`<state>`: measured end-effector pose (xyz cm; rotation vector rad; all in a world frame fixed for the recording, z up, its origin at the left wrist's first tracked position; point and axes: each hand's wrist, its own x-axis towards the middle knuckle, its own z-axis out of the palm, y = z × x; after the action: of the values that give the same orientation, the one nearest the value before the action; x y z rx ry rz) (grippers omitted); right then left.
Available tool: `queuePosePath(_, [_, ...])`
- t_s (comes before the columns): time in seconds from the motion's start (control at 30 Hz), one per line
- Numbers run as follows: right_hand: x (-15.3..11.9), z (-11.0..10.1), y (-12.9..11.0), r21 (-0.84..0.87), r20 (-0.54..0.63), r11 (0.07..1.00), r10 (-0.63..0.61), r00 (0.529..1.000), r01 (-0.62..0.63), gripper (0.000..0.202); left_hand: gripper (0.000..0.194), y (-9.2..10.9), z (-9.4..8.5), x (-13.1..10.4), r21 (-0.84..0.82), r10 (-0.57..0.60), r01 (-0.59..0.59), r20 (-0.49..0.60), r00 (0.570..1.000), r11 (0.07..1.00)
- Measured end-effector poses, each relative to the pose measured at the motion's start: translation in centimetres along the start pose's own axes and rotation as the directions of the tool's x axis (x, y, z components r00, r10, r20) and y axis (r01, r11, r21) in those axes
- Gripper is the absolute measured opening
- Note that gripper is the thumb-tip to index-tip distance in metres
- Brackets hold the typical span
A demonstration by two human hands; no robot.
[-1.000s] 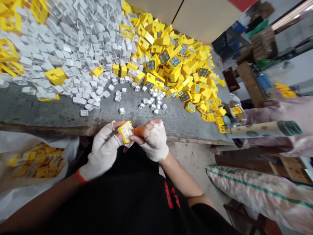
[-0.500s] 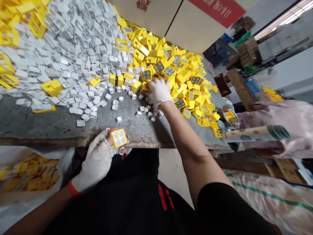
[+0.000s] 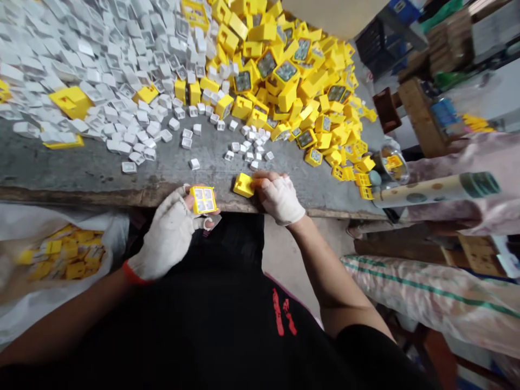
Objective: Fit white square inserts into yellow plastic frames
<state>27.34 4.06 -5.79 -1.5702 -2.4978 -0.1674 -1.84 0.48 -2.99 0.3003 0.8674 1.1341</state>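
Note:
My left hand (image 3: 168, 233), in a white fingerless glove, grips a yellow frame (image 3: 203, 200) whose four openings show white pieces, just off the table's front edge. In the fingers of my right hand (image 3: 280, 197), gloved alike, is a yellow plastic housing (image 3: 244, 185), held above the edge to the right of the frame. Small white caps (image 3: 246, 146) lie scattered on the table (image 3: 162, 172) beyond both hands. Behind them rises a heap of yellow housings (image 3: 284, 81), some with grey insides showing.
A large pile of white caps (image 3: 109, 59) covers the back left. An open sack (image 3: 71, 254) of yellow pieces stands below the table at left. At right are a clear container (image 3: 393, 162), a patterned roll (image 3: 434, 189) and a striped sack (image 3: 426, 292).
My right hand has come back from the yellow heap to the table's front edge, now with a yellow housing in its fingers. My left hand still holds the frame. The view has tilted down.

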Motion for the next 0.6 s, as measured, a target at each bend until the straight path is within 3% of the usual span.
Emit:
queuePosePath(0.13, [-0.6, -0.9, -0.8, 0.034, -0.012, 0.97, 0.243, 0.97, -0.242, 0.038, 0.059, -0.3, 0.5, -0.6, 0.049, 0.01, -0.011, 0.019, 1.0, 0.999])
queuePosePath(0.2, [0.6, -1.5, -1.7, 0.019, 0.064, 0.964, 0.265, 0.962, -0.266, 0.047, 0.054, -0.4, 0.7, -0.7, 0.072, 0.017, -0.018, 0.003, 1.0, 0.997])
queuePosePath(0.3, [2.3, -2.2, -3.0, 0.016, 0.222, 0.976, 0.209, 0.952, -0.218, 0.064, 0.044, -0.5, 0.7, -0.9, 0.085, 0.001, -0.001, 0.009, 1.0, 0.996])
queuePosePath(0.37, [2.8, -2.9, -3.6, 0.1, 0.235, 0.979, 0.152, 0.96, -0.18, 0.063, 0.036, -0.5, 0.7, -1.1, 0.077, -0.027, 0.025, 0.027, 0.999, 0.997])
queuePosePath(0.47, [2.1, -4.5, -3.9, 0.342, 0.092, 0.938, 0.023, 0.995, -0.054, 0.068, 0.027, -0.6, 0.6, -1.2, 0.07, -0.075, 0.069, 0.093, 0.993, 0.995])
queuePosePath(0.6, [1.3, -6.4, -4.6, 0.542, -0.049, 0.834, -0.088, 0.995, 0.1, 0.067, 0.029, -0.6, 0.6, -1.3, 0.069, -0.09, 0.081, 0.143, 0.986, 0.994])
